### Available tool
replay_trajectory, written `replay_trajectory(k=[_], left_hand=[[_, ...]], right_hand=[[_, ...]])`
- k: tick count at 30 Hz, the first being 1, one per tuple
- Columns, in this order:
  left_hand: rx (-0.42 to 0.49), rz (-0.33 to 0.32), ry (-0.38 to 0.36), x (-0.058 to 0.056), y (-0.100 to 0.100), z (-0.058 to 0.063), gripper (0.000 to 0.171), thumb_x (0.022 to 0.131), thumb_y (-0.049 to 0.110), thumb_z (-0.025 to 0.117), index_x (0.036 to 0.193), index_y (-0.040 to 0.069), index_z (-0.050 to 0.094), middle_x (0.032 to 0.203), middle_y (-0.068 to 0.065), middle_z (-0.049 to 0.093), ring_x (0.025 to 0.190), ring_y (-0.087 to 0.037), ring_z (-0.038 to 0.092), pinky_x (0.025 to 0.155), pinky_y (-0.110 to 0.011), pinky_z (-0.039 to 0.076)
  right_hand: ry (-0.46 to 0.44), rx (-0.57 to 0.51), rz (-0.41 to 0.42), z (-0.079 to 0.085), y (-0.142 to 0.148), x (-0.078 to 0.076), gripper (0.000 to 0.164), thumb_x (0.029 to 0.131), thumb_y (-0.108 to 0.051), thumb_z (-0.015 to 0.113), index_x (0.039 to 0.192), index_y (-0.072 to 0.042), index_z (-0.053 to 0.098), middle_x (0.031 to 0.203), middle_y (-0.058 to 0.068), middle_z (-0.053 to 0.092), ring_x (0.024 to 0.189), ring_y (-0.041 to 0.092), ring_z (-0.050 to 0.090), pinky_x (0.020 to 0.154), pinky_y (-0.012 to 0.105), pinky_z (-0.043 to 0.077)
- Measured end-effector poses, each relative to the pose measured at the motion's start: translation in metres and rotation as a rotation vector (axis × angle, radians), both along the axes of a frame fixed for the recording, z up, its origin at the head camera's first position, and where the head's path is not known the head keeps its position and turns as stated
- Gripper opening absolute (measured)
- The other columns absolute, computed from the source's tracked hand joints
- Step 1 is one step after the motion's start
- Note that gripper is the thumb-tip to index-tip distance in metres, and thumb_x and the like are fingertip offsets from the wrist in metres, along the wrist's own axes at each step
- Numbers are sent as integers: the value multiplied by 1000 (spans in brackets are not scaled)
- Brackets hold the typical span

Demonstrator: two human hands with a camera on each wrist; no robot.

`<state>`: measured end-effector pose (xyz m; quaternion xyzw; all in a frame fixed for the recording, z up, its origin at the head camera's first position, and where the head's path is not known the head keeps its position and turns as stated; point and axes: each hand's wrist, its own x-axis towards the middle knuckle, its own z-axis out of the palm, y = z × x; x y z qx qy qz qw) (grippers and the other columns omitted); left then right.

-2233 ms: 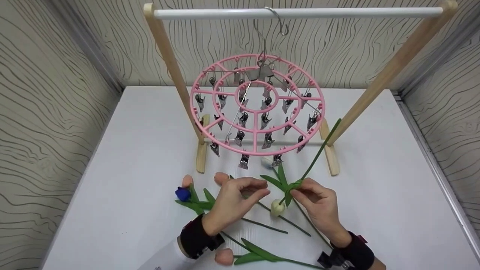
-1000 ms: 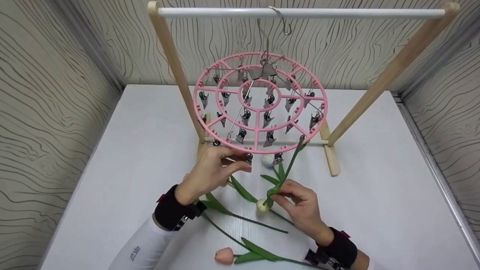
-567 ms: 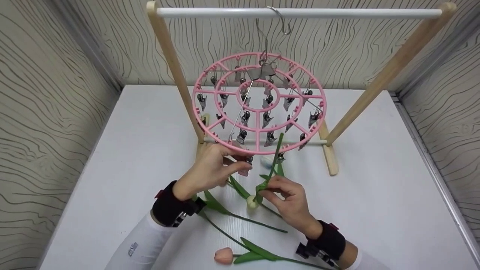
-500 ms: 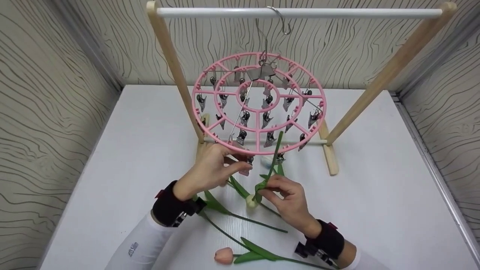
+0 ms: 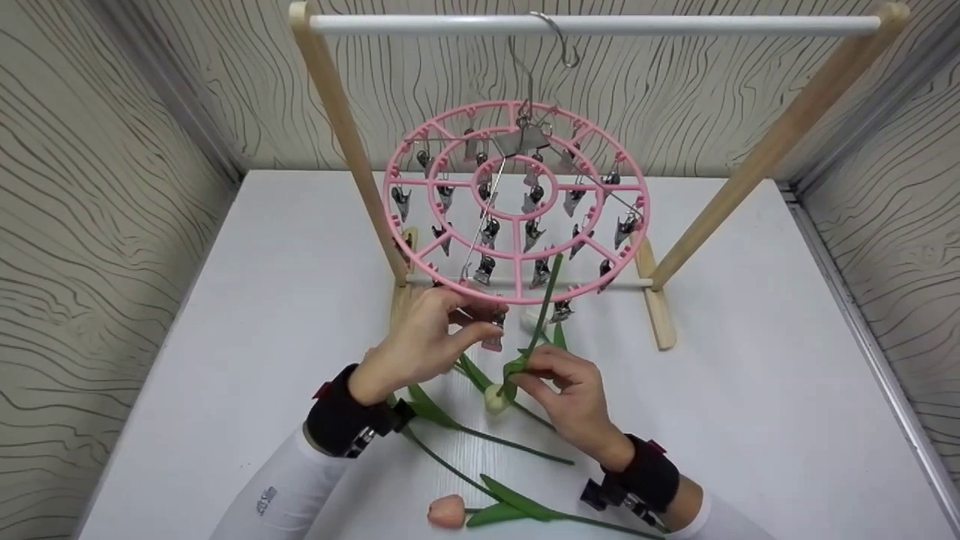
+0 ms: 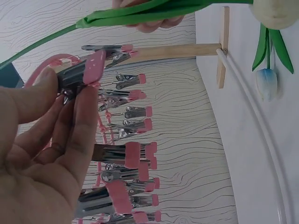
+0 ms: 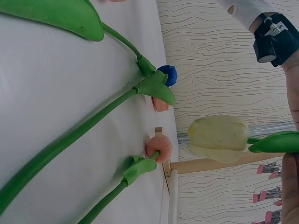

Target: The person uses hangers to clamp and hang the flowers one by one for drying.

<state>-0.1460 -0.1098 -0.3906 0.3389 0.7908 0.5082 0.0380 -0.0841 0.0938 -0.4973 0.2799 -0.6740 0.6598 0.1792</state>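
At the front edge of a pink round clip hanger (image 5: 517,262), my left hand (image 5: 424,337) pinches one metal clip (image 6: 74,76) with pink tips between thumb and fingers. In the left wrist view the clip's pink tips look pressed together. My right hand (image 5: 574,394) pinches a cream artificial tulip (image 7: 218,137) by its green leaves, just above the bloom. The flower hangs head down, and its stem (image 5: 545,300) slants up to the right, overlapping the hanger's front rim in the head view. A small gap separates the stem from the clip.
The hanger hangs from a wood-and-white rack (image 5: 600,25). Several other clips dangle around it. On the white table (image 5: 750,420) lie more artificial tulips, including a peach tulip (image 5: 447,511), a blue tulip (image 7: 168,74) and a pale blue-white tulip (image 6: 266,84).
My left hand has moved left and up to the hanger's front edge and taken hold of a clip. My right hand has carried the cream tulip left, its stem closer to that clip.
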Motion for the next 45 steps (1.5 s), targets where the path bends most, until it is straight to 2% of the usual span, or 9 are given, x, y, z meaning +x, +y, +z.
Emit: replay_trajectory(k=[2,8,13,16,20,30,36,41,45], left_hand=[[44,-6,-9,2,1,-2,15,87,17,71,101,10,71,90,-3,74,79,-7,72,76,-20,59],[112,5,32,6,4,-8,19,88,19,70,104,9,71,92,-4,75,84,-10,72,77,-22,58],[163,6,-32,6,3,-8,16,87,18,71,102,12,72,90,-4,75,83,-11,71,76,-25,58],[170,0,-73,6,3,-7,15,88,18,70,101,12,72,91,-5,75,84,-11,71,77,-25,58],[163,-1,-85,6,4,-5,14,88,18,71,100,11,72,92,-5,75,84,-10,70,78,-24,58],[171,7,-62,7,7,-4,16,87,17,71,98,6,72,90,-7,75,83,-9,69,77,-22,57],[171,21,-51,8,6,-4,16,87,16,72,101,9,73,92,-6,75,83,-9,71,76,-23,58],[164,23,-26,7,6,-5,19,87,17,71,104,9,72,96,-5,75,86,-11,71,79,-23,58],[183,14,-7,8,6,-8,22,88,17,70,107,6,70,99,-7,74,90,-13,72,82,-24,59]], right_hand=[[9,-1,4,0,0,-1,21,81,14,65,95,0,70,86,13,66,79,18,65,70,21,58],[30,-16,20,-1,-1,-3,29,77,23,63,95,1,70,85,13,65,79,14,64,69,20,57],[17,-13,1,0,-2,-3,28,77,22,64,94,1,70,85,14,65,79,14,66,70,21,58],[13,-1,-20,1,-2,-4,23,79,18,65,93,1,70,85,14,65,78,15,65,69,20,57],[26,24,-42,1,-2,-6,19,80,14,67,94,1,70,86,14,66,77,16,65,69,18,56],[104,70,-66,8,-5,-12,29,77,18,67,99,-1,72,88,15,68,82,15,67,71,19,58],[129,77,-98,10,-7,-15,25,77,14,70,98,-1,72,86,14,69,80,18,68,71,19,57],[103,85,-113,11,-9,-15,23,78,10,71,97,-3,72,87,14,70,79,16,68,70,18,57],[54,55,-86,10,-10,-15,24,79,13,69,98,-2,71,89,16,69,81,13,68,72,20,59]])
